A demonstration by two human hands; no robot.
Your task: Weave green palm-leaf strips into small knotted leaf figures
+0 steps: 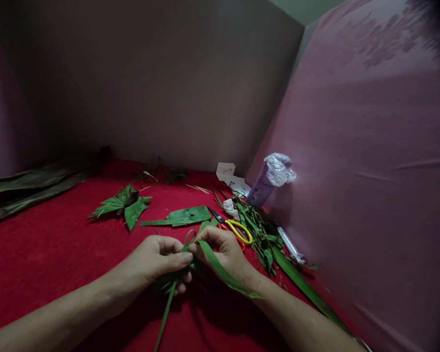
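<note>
My left hand [165,261] is closed, thumb on top, around a folded bundle of green leaf. A thin stem or strip [165,313] hangs down from that bundle toward me, and a small loop stands up above the thumb. Close against it, my right hand [222,252] pinches a long green leaf strip [220,269], whose free end droops over the wrist. The fingertips of both hands nearly meet, so the exact join of the leaf pieces is hidden. Just beyond my right hand lie scissors [238,231] with yellow and red handles.
On the red cloth [51,254] are a flat folded leaf piece [188,215], a star-like leaf piece [122,204] and a pile of green scraps [254,222]. A purple box [260,188] topped with clear plastic stands by the pink wall, near white papers [238,185]. Dark long leaves [29,188] lie left.
</note>
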